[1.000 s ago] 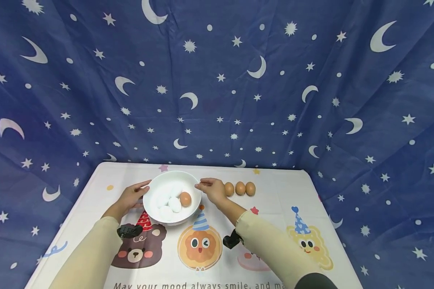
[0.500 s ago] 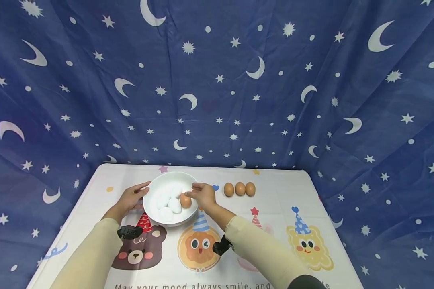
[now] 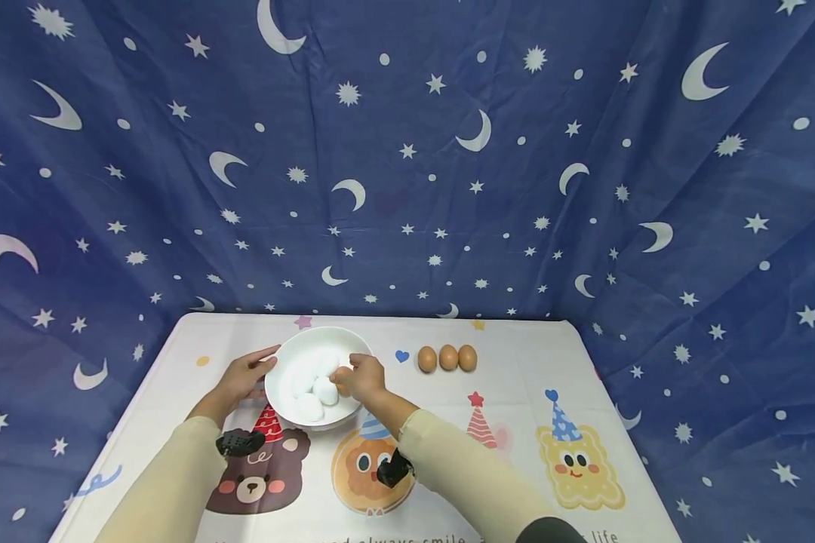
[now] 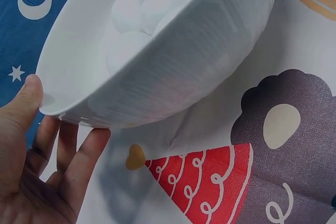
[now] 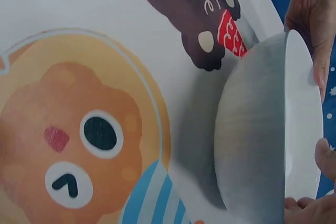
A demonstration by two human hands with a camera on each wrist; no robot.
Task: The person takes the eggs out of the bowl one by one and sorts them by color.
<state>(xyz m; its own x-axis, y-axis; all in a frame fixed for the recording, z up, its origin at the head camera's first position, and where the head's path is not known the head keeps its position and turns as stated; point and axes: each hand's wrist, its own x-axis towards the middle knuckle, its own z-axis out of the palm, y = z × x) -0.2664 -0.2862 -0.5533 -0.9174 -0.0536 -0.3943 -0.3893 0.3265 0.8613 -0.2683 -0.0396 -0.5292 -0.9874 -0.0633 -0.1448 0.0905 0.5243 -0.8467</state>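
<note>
A white bowl [image 3: 288,400] stands on the table, holding several white eggs [image 3: 325,391] and one brown egg [image 3: 342,389]. My left hand [image 3: 239,377] grips the bowl's left side; in the left wrist view its thumb [image 4: 32,90] is at the rim and its fingers lie beneath. Inside the bowl's right side, my right hand [image 3: 367,377] holds the brown egg, covering much of it. In the right wrist view the bowl's wall [image 5: 252,129] hides the eggs, and only part of my right hand [image 5: 312,214] shows past the rim.
Right of the bowl, three brown eggs [image 3: 448,357] stand in a row on the table. A white tablecloth [image 3: 516,407] with cartoon prints covers the table. Behind it hangs a blue curtain [image 3: 394,151] with moons and stars.
My right hand has moved left from the bowl's right rim into the bowl and taken hold of the brown egg. My left hand has stayed on the bowl.
</note>
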